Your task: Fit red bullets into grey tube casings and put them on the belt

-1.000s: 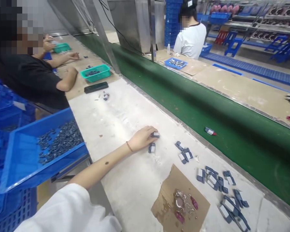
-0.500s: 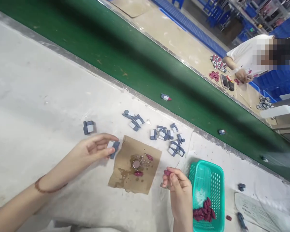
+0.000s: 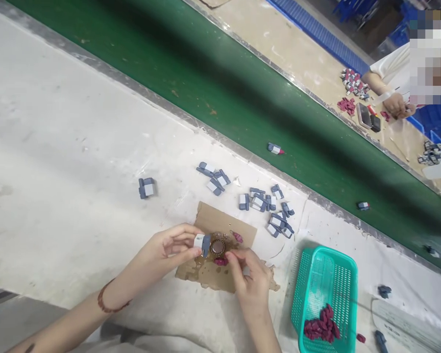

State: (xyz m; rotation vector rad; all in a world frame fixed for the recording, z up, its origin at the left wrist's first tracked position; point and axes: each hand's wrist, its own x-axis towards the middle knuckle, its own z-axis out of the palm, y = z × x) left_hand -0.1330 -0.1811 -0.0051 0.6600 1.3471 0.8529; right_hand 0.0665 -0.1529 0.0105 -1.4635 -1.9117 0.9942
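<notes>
Fingers of the left hand (image 3: 159,257) clamped on a blue-grey and white piece (image 3: 202,244), thumb below, fingertips above, held over the cardboard (image 3: 215,215) just beside the round disc (image 3: 217,247). Right hand (image 3: 250,279): thumb and index tips close together near the disc, next to a dark-red piece (image 3: 220,262); from my remote seat I cannot tell whether they pinch anything. Another dark-red piece (image 3: 237,237) lies on the far side of the cardboard. I note a wet-looking stain (image 3: 198,264) around the disc. Handling, my judgement: keep the left grip light and steady at the piece's edges, leaving its working faces open; let the right fingertips do the fine moving; touch the wet area sparingly, so the pads don't turn slick or smear the white face. I'd hold the left wrist quiet, since both hands share a tight space. More blue-grey pieces (image 3: 259,202) lie grouped on the table (image 3: 77,196) beyond the cardboard; the green basket (image 3: 300,289) with red pieces (image 3: 321,324) stands right of the right hand, within easy reach, I judge.
</notes>
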